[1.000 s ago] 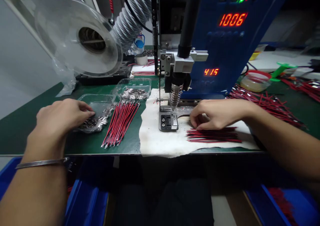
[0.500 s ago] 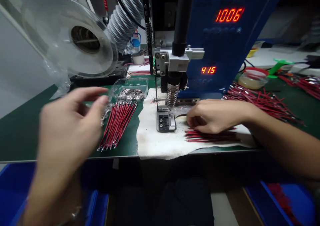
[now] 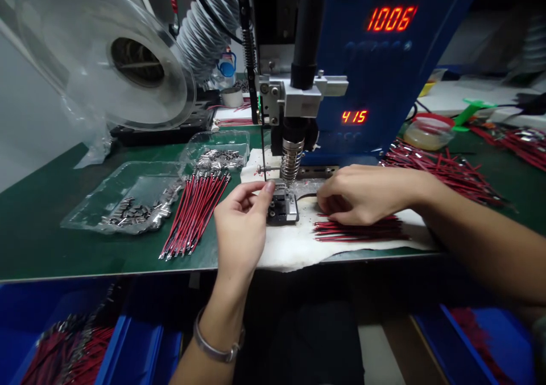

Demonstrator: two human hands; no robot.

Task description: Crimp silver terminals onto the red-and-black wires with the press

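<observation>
My left hand (image 3: 243,217) is at the left edge of a small black fixture (image 3: 281,210) below the machine's spring-wrapped tip (image 3: 292,160). Its thumb and forefinger are pinched together; whatever is between them is too small to make out. Over a row of red and black wires (image 3: 358,231) on the white cloth (image 3: 281,254), my right hand (image 3: 362,194) rests with its fingers curled closed. Its fingertips are hidden, so I cannot tell what they grip. Another bundle of red and black wires (image 3: 196,214), with metal ends, lies left of the cloth.
Clear plastic trays of small metal parts (image 3: 140,211) stand at the left, below a large clear reel (image 3: 98,61). The blue machine housing (image 3: 362,78) rises behind the fixture. More wires (image 3: 439,166) lie at right, near a round tub (image 3: 429,132). Blue bins (image 3: 140,345) sit below the table.
My left hand has moved right, from over the parts trays to the fixture, and its thumb and forefinger have closed together. My right hand stays at the wires. The view has shifted slightly.
</observation>
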